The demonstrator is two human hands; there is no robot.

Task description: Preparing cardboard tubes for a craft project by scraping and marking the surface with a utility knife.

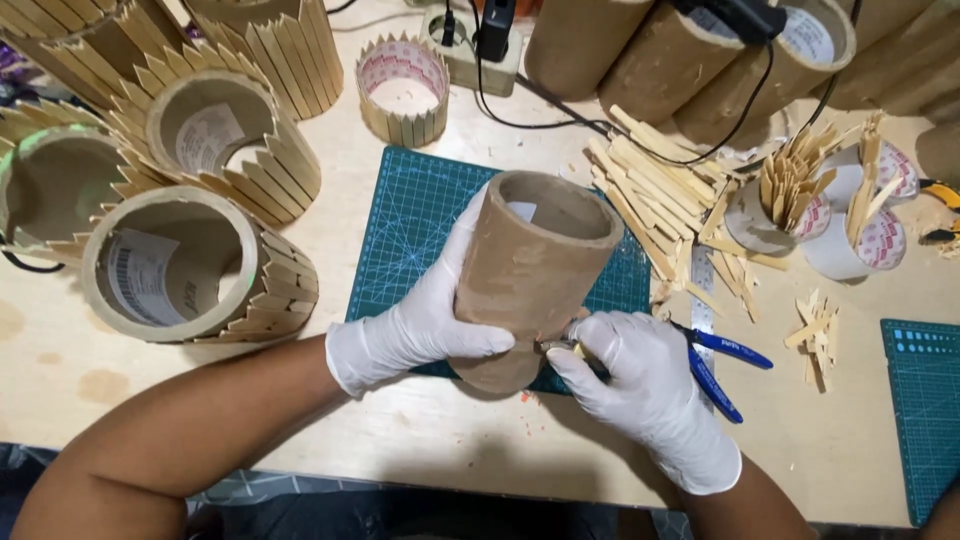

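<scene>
Nearest the edge of the wooden table point(420, 430): left hand point(420, 320), gloved white, wrapped around the lower side of the bare cardboard tube point(530, 275), thumb across the front, fingers behind. Tube upright but tilted slightly, open mouth upward, base on the green cutting mat point(420, 215). Right hand point(640, 385), also gloved, closed on a small tool whose tip point(555, 347) touches the lower right of the tube wall; kind of tool not discernible, most of it buried in the fist. Just right of that hand: blue-handled pliers point(722, 365), lying flat, untouched. Likely faults from here: slip of the tip across the curved wall, caused by a loose hold or the tilt; dented cardboard, caused by too firm a squeeze; tip close to the left thumb, hence risk of a nick through thin glove. Farther left: three tubes clad in wooden sticks point(230, 150), lying on their sides. Farther right: heap of loose sticks point(660, 190), tape rolls point(860, 235) stuffed with stick offcuts, second mat point(925, 400) cut off by the frame. At the back: short stick-clad ring point(403, 90), power strip point(470, 50) with black cable, more plain tubes point(640, 50) cropped at the top. Base of the held tube hidden behind both hands; contact with the mat not confirmable.
</scene>
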